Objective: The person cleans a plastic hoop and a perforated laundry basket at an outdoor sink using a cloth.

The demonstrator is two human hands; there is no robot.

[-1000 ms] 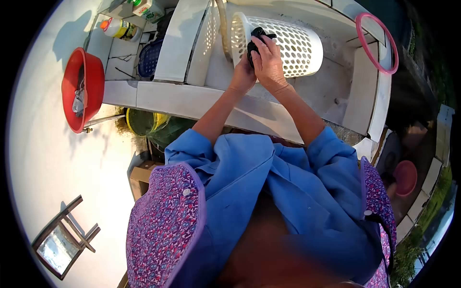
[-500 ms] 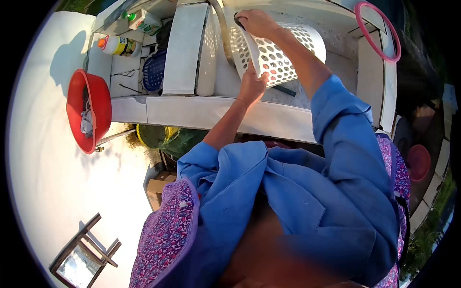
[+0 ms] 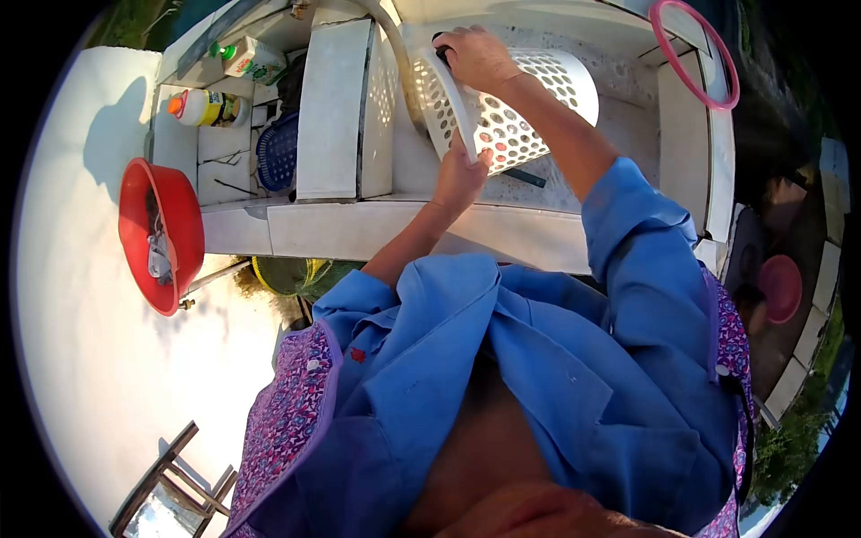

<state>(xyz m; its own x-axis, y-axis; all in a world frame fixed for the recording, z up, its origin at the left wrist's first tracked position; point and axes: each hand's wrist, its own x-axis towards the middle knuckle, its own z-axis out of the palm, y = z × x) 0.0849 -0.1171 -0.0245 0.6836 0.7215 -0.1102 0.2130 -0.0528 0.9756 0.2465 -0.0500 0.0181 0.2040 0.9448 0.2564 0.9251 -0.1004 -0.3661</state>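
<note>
A white plastic basket with round holes lies tilted on its side over the wash basin, its rim facing left. My left hand grips the near, lower part of that rim. At the top of the rim is my right hand, its fingers closed round a small black thing that I cannot make out fully. The black thing touches or lies very near the rim. Through the holes a little red shows. Below the basket, a dark strip lies on the wet, sudsy basin floor.
A hose curves down beside a white tiled divider. Left of it stand a bottle, a white carton with green top and a blue basket. A red tub hangs at the left; a pink hoop rests at right.
The view has shifted slightly, so the surroundings sit a little differently. Both hands stay on the basket, with the right still at the top of its rim.
</note>
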